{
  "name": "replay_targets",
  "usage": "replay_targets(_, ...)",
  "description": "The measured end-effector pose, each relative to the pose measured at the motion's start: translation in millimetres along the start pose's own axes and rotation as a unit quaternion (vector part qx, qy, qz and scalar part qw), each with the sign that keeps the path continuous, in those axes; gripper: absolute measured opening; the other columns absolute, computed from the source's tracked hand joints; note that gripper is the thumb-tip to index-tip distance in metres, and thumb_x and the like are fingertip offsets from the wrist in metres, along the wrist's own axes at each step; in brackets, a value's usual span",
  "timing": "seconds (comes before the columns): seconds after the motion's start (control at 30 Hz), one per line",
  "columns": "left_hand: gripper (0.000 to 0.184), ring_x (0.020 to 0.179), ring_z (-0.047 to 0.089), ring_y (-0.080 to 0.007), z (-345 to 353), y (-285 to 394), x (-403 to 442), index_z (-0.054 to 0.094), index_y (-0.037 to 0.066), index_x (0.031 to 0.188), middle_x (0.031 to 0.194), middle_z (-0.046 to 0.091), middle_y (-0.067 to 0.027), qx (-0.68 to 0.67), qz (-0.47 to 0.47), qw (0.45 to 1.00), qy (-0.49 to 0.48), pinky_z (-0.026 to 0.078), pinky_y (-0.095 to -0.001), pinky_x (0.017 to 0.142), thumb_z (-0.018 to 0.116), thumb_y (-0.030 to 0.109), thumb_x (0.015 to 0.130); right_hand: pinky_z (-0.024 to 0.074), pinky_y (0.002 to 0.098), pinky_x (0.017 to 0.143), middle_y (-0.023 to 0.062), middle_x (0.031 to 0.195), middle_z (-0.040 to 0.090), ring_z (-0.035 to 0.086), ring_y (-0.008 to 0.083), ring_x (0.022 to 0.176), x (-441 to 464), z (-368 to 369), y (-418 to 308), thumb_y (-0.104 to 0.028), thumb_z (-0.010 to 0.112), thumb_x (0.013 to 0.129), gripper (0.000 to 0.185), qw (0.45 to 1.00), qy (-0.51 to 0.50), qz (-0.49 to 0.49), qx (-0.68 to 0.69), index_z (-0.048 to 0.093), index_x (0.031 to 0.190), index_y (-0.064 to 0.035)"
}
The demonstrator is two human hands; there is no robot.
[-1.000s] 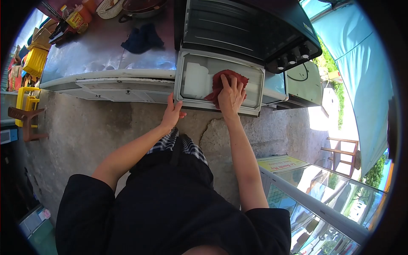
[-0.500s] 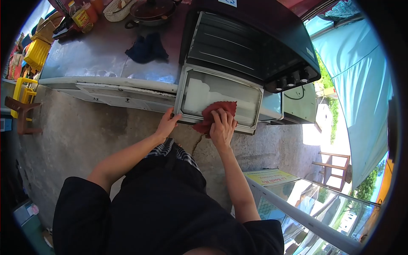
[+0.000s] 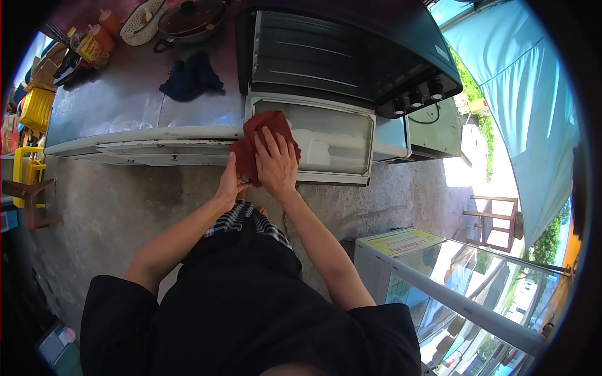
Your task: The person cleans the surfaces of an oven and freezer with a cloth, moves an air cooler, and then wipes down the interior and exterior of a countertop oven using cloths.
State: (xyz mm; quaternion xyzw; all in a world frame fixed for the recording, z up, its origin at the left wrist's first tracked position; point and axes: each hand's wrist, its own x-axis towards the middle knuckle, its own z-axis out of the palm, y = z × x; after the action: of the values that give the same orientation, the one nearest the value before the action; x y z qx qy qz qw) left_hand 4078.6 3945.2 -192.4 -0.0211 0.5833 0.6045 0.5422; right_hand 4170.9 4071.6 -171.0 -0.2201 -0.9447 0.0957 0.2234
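The toaster oven (image 3: 351, 62) has its glass door (image 3: 342, 141) folded down, with whitish smears on the glass. My right hand (image 3: 276, 161) presses a dark red cloth (image 3: 271, 122) against the door's left end, fingers laid over the fabric. The cloth drapes over that corner and hides it. My left hand (image 3: 229, 187) grips the front left corner of the door, its thumb beside the cloth's edge and its other fingers partly hidden beneath.
Left of the oven, a metal counter (image 3: 125, 103) bears a dark blue cloth (image 3: 191, 76), a lidded pan (image 3: 191, 19), a white basket (image 3: 143, 22) and sauce bottles (image 3: 91, 47). A glass display case (image 3: 464, 294) stands at lower right, a wooden stool (image 3: 492, 222) beyond it.
My right hand has moved left with the red cloth, from the door's front middle to its left end beside my left hand. The view has shifted slightly to the right.
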Motion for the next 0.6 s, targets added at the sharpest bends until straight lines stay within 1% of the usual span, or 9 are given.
replay_targets(0.1, 0.078, 0.124, 0.050, -0.0232, -4, 2, 1, 0.038, 0.005, 0.145, 0.137, 0.052, -0.0112, -0.014, -0.021, 0.999, -0.030, 0.041, -0.0406, 0.102, 0.025, 0.067, 0.098, 0.0366, 0.0476, 0.106, 0.0072, 0.147, 0.044, 0.047, 0.0326, 0.126, -43, -18, 16, -0.018, 0.061, 0.088, 0.053, 0.996, -0.076, -0.041, 0.013, 0.050, 0.140, -0.0135)
replay_targets(0.17, 0.078, 0.123, 0.050, -0.0228, -6, 3, 2, 0.039, 0.006, 0.145, 0.137, 0.052, -0.0105, -0.002, -0.024, 0.999, -0.036, 0.041, -0.0405, 0.102, 0.025, 0.066, 0.098, 0.0355, 0.0484, 0.106, 0.0089, 0.147, 0.044, 0.046, 0.0340, 0.127, -57, -38, 58, -0.017, 0.059, 0.090, 0.053, 0.997, -0.053, 0.043, -0.046, 0.048, 0.141, -0.0129)
replay_targets(0.23, 0.077, 0.123, 0.050, -0.0223, -7, 3, 3, 0.041, 0.006, 0.144, 0.137, 0.052, -0.0099, 0.013, -0.027, 0.999, -0.043, 0.041, -0.0403, 0.101, 0.025, 0.066, 0.098, 0.0345, 0.0492, 0.107, 0.0113, 0.147, 0.044, 0.044, 0.0353, 0.129, -55, -50, 108, -0.015, 0.055, 0.092, 0.051, 0.986, 0.018, 0.138, -0.093, 0.047, 0.143, -0.0110)
replay_targets(0.3, 0.076, 0.120, 0.051, -0.0222, -4, 3, 3, 0.043, 0.006, 0.143, 0.136, 0.053, -0.0085, 0.010, -0.027, 0.999, -0.037, 0.041, -0.0400, 0.101, 0.025, 0.066, 0.098, 0.0334, 0.0506, 0.108, 0.0132, 0.147, 0.044, 0.042, 0.0360, 0.132, -34, -48, 136, -0.013, 0.052, 0.093, 0.049, 0.967, 0.108, 0.190, -0.128, 0.047, 0.142, -0.0085)
replay_targets(0.33, 0.076, 0.120, 0.051, -0.0222, -4, 2, 3, 0.043, 0.006, 0.143, 0.136, 0.053, -0.0085, 0.011, -0.028, 0.999, -0.040, 0.041, -0.0400, 0.101, 0.025, 0.066, 0.098, 0.0334, 0.0506, 0.108, 0.0132, 0.147, 0.044, 0.042, 0.0360, 0.132, -23, -38, 137, -0.013, 0.052, 0.093, 0.049, 0.967, 0.108, 0.192, -0.130, 0.047, 0.142, -0.0085)
replay_targets(0.4, 0.076, 0.121, 0.050, -0.0212, -4, 1, 5, 0.040, 0.008, 0.145, 0.138, 0.051, -0.0073, 0.016, -0.032, 0.997, -0.064, 0.040, -0.0401, 0.102, 0.026, 0.066, 0.098, 0.0316, 0.0521, 0.110, 0.0134, 0.146, 0.044, 0.040, 0.0359, 0.134, 0, -17, 101, -0.012, 0.051, 0.092, 0.048, 0.940, 0.131, 0.257, -0.181, 0.048, 0.140, -0.0072)
replay_targets(0.47, 0.076, 0.122, 0.050, -0.0211, -5, -3, 15, 0.038, 0.009, 0.146, 0.140, 0.049, -0.0069, -0.002, -0.031, 0.998, -0.050, 0.039, -0.0406, 0.103, 0.026, 0.066, 0.098, 0.0301, 0.0524, 0.112, 0.0123, 0.146, 0.044, 0.039, 0.0350, 0.136, 16, -7, 37, -0.015, 0.054, 0.091, 0.047, 0.982, 0.075, 0.145, -0.094, 0.051, 0.137, -0.0070)
replay_targets(0.53, 0.076, 0.122, 0.050, -0.0210, 1, -6, 13, 0.036, 0.009, 0.147, 0.141, 0.048, -0.0065, -0.020, -0.035, 0.999, -0.035, 0.039, -0.0411, 0.104, 0.027, 0.066, 0.098, 0.0304, 0.0515, 0.112, 0.0097, 0.145, 0.045, 0.040, 0.0331, 0.135, 15, 11, -16, -0.016, 0.057, 0.087, 0.048, 0.998, 0.029, 0.048, -0.022, 0.055, 0.134, -0.0095)
replay_targets(0.6, 0.077, 0.123, 0.049, -0.0211, 10, 4, 3, 0.033, 0.011, 0.148, 0.143, 0.047, -0.0057, -0.107, -0.010, 0.994, -0.024, 0.034, -0.0425, 0.107, 0.028, 0.068, 0.097, 0.0315, 0.0489, 0.111, 0.0066, 0.143, 0.048, 0.043, 0.0294, 0.133, 13, 17, -26, -0.017, 0.059, 0.086, 0.047, 0.998, 0.007, -0.063, 0.013, 0.057, 0.133, -0.0155)
